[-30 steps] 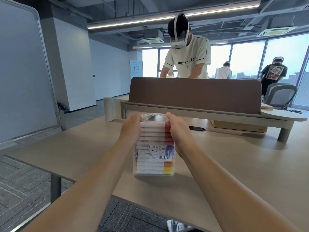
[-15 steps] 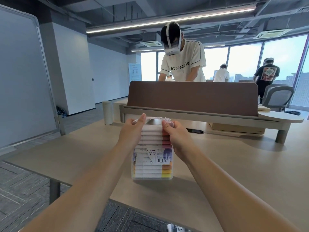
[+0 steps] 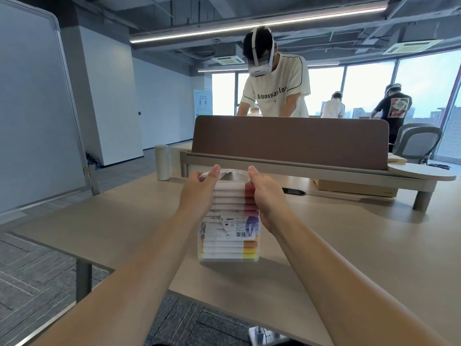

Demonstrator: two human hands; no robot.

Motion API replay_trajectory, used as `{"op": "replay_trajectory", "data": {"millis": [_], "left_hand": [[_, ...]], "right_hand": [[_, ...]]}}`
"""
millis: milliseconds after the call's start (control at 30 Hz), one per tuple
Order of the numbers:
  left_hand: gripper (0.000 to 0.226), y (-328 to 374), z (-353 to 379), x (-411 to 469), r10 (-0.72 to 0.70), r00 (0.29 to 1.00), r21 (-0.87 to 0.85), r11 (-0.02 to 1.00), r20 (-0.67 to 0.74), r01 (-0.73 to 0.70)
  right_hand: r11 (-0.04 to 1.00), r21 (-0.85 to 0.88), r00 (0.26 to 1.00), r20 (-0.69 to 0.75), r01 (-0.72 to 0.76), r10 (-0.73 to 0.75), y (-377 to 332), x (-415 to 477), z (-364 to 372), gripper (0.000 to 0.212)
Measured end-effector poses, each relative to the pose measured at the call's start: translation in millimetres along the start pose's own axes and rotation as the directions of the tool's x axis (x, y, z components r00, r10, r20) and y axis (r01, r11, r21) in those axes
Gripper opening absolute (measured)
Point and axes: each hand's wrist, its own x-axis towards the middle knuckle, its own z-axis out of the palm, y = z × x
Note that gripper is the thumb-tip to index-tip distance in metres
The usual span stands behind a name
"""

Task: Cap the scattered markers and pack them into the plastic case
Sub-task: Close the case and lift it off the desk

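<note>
The clear plastic case stands upright on the tan table, filled with stacked white markers whose red, orange and yellow caps face right. A printed label with a barcode crosses its front. My left hand grips the case's upper left side, thumb raised beside the clear handle. My right hand grips the upper right side, thumb up at the handle's other end. No loose markers show on the table.
A brown desk divider on a grey shelf runs across the table's back. A pale cylinder bottle stands at the back left, a black oval grommet lies right of the case. People stand beyond the divider; a whiteboard is on the left.
The view has tilted a little and the case sits slightly lower in frame. Both thumbs have come up onto the handle at the top of the case.
</note>
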Motion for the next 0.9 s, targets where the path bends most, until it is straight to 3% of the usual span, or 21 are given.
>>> {"op": "replay_trajectory", "data": {"millis": [233,333,467,667,833,900], "left_hand": [[0.067,2,-4,-2,-0.009,1.000,-0.021,1.000,-0.001,0.009],[0.077,4,-17,-12,-0.052,0.999,-0.024,0.998,-0.006,0.052],[0.073,9,-46,-33,-0.083,0.996,-0.096,0.992,-0.040,0.079],[0.047,12,-128,-43,-0.051,0.993,-0.102,0.994,-0.105,0.040],[0.059,2,-213,-47,-0.131,0.981,-0.098,0.988,-0.140,0.117],[0.053,-6,-247,-48,-0.142,0.972,-0.112,0.986,-0.187,0.122]], "right_hand": [[0.998,-0.054,0.999,0.018,0.035,-0.034,0,-13,1,0.062],[0.999,-0.022,0.998,0.057,0.031,-0.029,-4,-26,6,0.052],[0.998,0.026,0.996,0.077,0.053,-0.054,-9,-46,24,0.041],[0.993,0.116,0.988,0.146,0.032,-0.048,-26,-62,81,0.045],[0.959,0.284,0.974,0.217,0.003,-0.068,-42,-68,150,0.037],[0.943,0.332,0.966,0.251,-0.020,-0.067,-48,-70,183,0.034]]}}
